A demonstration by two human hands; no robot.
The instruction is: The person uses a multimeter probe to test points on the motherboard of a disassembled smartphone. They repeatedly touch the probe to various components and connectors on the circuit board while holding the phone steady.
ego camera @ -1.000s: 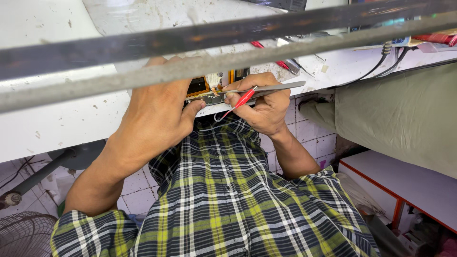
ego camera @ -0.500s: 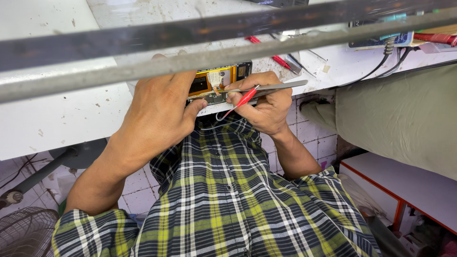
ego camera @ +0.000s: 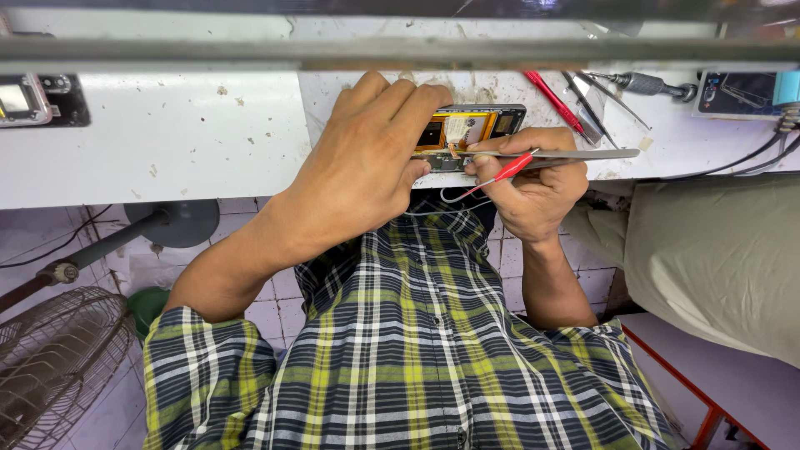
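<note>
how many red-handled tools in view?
2: a red probe in the right hand, over the opened phone; a red-handled tool lying on the bench. Others may be hidden behind the bar.

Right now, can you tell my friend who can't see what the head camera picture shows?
A person's left hand steadies an opened phone at the edge of a white workbench while the right hand holds metal tweezers and a red clip against it. A plaid shirt fills the foreground.
</note>
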